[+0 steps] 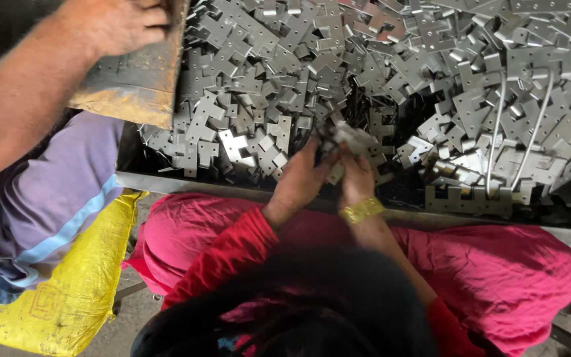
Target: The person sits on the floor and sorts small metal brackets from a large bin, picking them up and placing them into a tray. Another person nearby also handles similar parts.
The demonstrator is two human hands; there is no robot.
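At the bottom centre of the frame I see dark hair and red sleeves, with red cloth spread over the lap behind them; a yellow sack [80, 277] lies at lower left; just above centre my left hand [301, 182] and right hand [357, 177], the right wrist wearing a gold bangle [361, 211], meet at the near rim of a tray [166, 180]; both hands are clenched together on a small cluster of grey metal brackets [345, 137], held just over the tray edge, though I cannot tell which fingers bear which piece; beyond them the pile of flat stamped brackets [431, 66] fills the upper half of the frame, with 2 thin bent rods [495, 142] lying on it at right; at upper left another person's hand [117, 23] grips a worn wooden board [141, 73] against the heap.
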